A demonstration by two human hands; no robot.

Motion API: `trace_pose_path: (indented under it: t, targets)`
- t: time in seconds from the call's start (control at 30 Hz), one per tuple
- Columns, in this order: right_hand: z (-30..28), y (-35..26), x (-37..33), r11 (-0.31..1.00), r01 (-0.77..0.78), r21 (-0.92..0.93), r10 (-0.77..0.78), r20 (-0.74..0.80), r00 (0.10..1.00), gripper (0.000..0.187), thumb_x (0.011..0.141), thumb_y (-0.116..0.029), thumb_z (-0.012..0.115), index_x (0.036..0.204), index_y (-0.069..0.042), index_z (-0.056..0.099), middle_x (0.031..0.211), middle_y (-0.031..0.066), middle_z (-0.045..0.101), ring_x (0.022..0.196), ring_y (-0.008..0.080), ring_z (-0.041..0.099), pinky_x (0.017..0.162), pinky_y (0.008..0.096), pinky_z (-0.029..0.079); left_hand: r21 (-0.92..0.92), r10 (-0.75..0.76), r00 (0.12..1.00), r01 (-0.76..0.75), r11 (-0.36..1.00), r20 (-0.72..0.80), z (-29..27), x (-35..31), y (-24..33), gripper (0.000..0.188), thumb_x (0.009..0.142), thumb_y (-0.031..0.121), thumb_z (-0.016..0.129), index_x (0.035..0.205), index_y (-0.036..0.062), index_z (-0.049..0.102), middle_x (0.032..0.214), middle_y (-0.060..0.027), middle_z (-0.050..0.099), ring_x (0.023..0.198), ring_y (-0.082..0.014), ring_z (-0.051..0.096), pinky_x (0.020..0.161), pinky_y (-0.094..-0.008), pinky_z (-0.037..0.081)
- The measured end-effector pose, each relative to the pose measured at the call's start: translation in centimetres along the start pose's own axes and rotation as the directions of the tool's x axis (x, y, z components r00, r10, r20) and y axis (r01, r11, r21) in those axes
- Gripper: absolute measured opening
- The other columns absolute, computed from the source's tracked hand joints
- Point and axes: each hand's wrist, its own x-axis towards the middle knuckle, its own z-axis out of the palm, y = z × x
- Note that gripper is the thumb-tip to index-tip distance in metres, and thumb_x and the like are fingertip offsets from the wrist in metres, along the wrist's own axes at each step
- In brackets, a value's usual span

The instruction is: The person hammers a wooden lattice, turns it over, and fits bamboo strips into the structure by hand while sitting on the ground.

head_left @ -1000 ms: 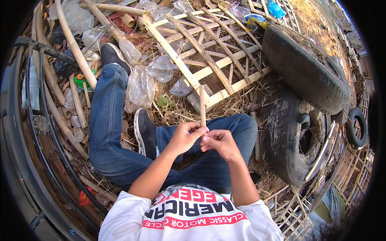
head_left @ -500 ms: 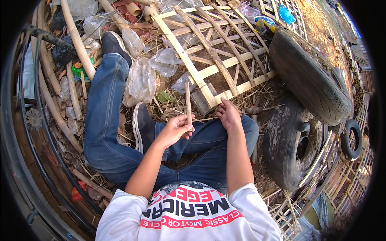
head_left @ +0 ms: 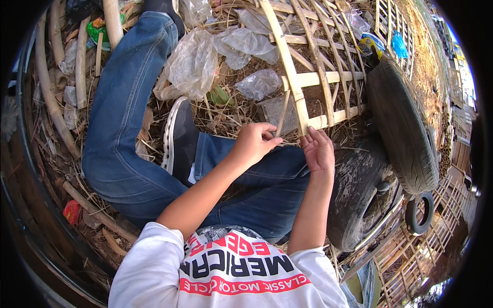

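My left hand (head_left: 255, 145) is closed, pinching the lower end of a thin bamboo stick (head_left: 283, 115) between thumb and fingers. The stick stands up beside the edge slat of a woven bamboo lattice panel (head_left: 301, 109). My right hand (head_left: 318, 149) has its fingertips on the near corner of this panel, its palm turned up and partly visible. Under the corner lies a grey block (head_left: 273, 109) on the ground. Whether the stick touches the panel, I cannot tell.
Two worn tyres, one upright (head_left: 403, 126) and one lower (head_left: 359, 187), stand to my right, with a small tyre (head_left: 419, 213) beyond. Clear plastic bags (head_left: 191, 64) and dry straw litter the ground ahead. Bamboo poles (head_left: 49, 97) lie to the left. More lattice (head_left: 411, 256) is at lower right.
My left hand has carried the stick rightward to the panel's edge slat. My right hand remains at the panel corner. The whole view has shifted.
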Motion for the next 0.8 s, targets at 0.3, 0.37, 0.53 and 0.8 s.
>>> trace_pose_path:
  t: [0.3, 0.37, 0.53, 0.8]
  targets:
    - [0.2, -2.4, -1.5, 0.999, 0.028, -0.021, -0.027, 0.028, 0.999, 0.039, 0.088, -0.004, 0.059, 0.124, 0.004, 0.049, 0.114, 0.0121, 0.063, 0.101, 0.0193, 0.063, 0.086, 0.0318, 0.052, -0.175, 0.054, 0.998, -0.056, 0.983, -0.017, 3.5, 2.9, -2.0, 0.03, 0.073, 0.001, 0.074, 0.102, -0.0034, 0.068, 0.076, -0.0149, 0.07, 0.068, -0.0205, 0.069, 0.065, -0.0314, 0.054]
    - [-0.6, -1.9, -1.1, 0.998, 0.002, -0.058, 0.0, 0.024, 1.0, 0.04, 0.087, -0.003, 0.059, 0.125, 0.004, 0.048, 0.115, 0.0124, 0.062, 0.102, 0.019, 0.062, 0.086, 0.0314, 0.052, -0.237, 0.036, 0.999, -0.037, 0.971, -0.007, 3.4, 3.2, -2.0, 0.029, 0.073, 0.0, 0.073, 0.101, -0.0036, 0.068, 0.076, -0.0151, 0.07, 0.068, -0.0205, 0.069, 0.065, -0.0313, 0.054]
    - [0.7, -0.6, -0.5, 0.994, -0.053, -0.092, 0.049, -0.045, 0.998, 0.044, 0.085, -0.001, 0.06, 0.127, 0.003, 0.047, 0.114, 0.0122, 0.062, 0.099, 0.0188, 0.063, 0.082, 0.0296, 0.052, -0.251, -0.017, 0.998, 0.033, 0.967, 0.064, 2.4, 4.3, -2.0, 0.032, 0.077, -0.001, 0.072, 0.109, -0.0043, 0.066, 0.086, -0.0137, 0.072, 0.076, -0.016, 0.069, 0.07, -0.0286, 0.055]
    - [0.8, 0.7, 0.5, 0.995, -0.07, -0.07, 0.068, -0.029, 0.997, 0.047, 0.084, 0.002, 0.06, 0.128, 0.004, 0.044, 0.114, 0.0138, 0.062, 0.1, 0.0212, 0.063, 0.083, 0.0327, 0.053, -0.303, -0.035, 0.998, 0.048, 0.952, 0.047, 2.6, 4.5, -2.1, 0.032, 0.079, -0.002, 0.07, 0.11, -0.0062, 0.065, 0.087, -0.0146, 0.072, 0.077, -0.0153, 0.07, 0.07, -0.0265, 0.056]
